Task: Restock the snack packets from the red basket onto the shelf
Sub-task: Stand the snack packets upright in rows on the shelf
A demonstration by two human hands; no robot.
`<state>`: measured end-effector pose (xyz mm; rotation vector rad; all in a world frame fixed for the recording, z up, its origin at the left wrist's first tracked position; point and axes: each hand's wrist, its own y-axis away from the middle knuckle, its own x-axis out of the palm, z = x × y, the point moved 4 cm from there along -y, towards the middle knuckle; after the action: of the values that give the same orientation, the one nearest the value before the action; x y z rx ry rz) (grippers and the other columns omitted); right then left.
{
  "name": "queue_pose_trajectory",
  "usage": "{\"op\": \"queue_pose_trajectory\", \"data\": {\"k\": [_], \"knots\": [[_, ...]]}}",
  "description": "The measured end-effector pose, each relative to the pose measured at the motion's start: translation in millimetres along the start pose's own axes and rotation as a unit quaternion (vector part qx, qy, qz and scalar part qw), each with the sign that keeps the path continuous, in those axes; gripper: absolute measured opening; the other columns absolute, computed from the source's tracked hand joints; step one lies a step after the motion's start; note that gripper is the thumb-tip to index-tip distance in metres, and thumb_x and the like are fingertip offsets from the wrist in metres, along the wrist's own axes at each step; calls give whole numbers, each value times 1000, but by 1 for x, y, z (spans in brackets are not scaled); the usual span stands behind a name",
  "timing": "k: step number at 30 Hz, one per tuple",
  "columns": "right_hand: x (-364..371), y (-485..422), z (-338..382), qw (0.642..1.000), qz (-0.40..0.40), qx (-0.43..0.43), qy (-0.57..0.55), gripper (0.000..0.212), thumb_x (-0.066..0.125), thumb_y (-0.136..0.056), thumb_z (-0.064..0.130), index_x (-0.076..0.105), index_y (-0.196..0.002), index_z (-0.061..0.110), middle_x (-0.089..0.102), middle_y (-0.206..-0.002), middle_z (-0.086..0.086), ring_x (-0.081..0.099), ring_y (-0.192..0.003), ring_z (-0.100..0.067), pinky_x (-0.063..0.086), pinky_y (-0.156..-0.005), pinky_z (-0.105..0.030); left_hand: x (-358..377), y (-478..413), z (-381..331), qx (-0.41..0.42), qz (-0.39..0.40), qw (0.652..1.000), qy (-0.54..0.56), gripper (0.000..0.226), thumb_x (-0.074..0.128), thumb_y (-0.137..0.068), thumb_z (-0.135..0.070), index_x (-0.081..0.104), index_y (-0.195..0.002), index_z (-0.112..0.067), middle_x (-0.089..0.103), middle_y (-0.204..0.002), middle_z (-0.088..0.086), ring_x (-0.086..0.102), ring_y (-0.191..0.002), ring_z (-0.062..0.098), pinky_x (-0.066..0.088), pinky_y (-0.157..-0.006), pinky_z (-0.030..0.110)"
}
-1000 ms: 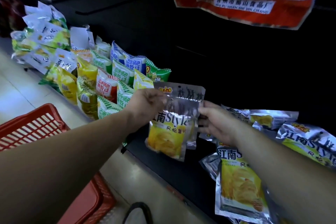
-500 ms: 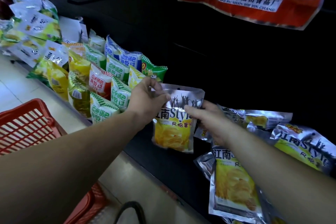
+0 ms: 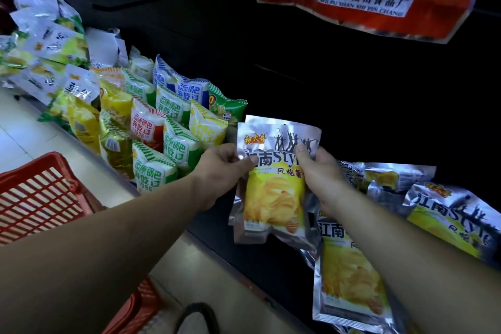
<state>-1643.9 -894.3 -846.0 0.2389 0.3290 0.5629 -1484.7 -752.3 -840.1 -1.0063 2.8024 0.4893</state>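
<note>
A silver and yellow chip packet (image 3: 273, 192) hangs upright over the dark shelf (image 3: 273, 274). My left hand (image 3: 219, 171) pinches its left edge and my right hand (image 3: 320, 171) pinches its right side near the top. A second silver edge shows just behind it, so there may be two packets together. Matching packets lie flat on the shelf to the right, one (image 3: 349, 285) under my right forearm and another (image 3: 450, 217) further right. The red basket (image 3: 40, 198) stands on the floor at the lower left, under my left arm.
Rows of green, red, blue and yellow snack bags (image 3: 160, 127) stand on the shelf to the left. A large orange and clear cracker bag (image 3: 363, 0) hangs overhead. Pale floor tiles (image 3: 21, 133) run along the shelf edge. The shelf's back is dark.
The packet in my hands has risen and turned more upright, facing me. My right hand has moved from its side edge up to its upper right part.
</note>
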Motion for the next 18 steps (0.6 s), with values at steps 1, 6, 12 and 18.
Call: {"op": "queue_pose_trajectory", "data": {"k": [1, 6, 12, 18], "knots": [[-1, 2, 3, 1000, 23, 12, -17, 33, 58, -95, 61, 58, -102, 29, 71, -106, 3, 68, -93, -21, 55, -76, -38, 1, 0, -1, 4, -18, 1000, 15, 37, 82, -86, -34, 60, -70, -8, 62, -66, 7, 58, -58, 21, 52, -51, 36], [0, 15, 5, 984, 171, 51, -14, 60, 90, -60, 53, 66, -109, 26, 74, -95, 4, 65, -84, -21, 48, -59, -27, -3, 5, -9, 12, -77, 993, 89, 34, 80, -89, -21, 64, -86, 9, 63, -71, 20, 58, -62, 26, 52, -51, 33], [-2, 8, 4, 996, 78, 35, -24, 77, 94, -68, 36, 50, -130, 22, 58, -125, 11, 63, -98, -14, 54, -63, -30, -3, 10, 1, -97, -25, 988, 118, 31, 74, -93, -39, 60, -90, -12, 56, -75, 15, 55, -71, 26, 56, -72, 40], [-8, 1, 6, 998, 19, -7, -53, 111, 95, -64, 46, 34, -155, 29, 55, -146, 4, 61, -111, -16, 56, -75, -35, 8, 25, 15, -159, 90, 983, 30, 10, 60, -102, -21, 67, -102, -14, 74, -87, 14, 68, -75, 20, 54, -73, 33]]}}
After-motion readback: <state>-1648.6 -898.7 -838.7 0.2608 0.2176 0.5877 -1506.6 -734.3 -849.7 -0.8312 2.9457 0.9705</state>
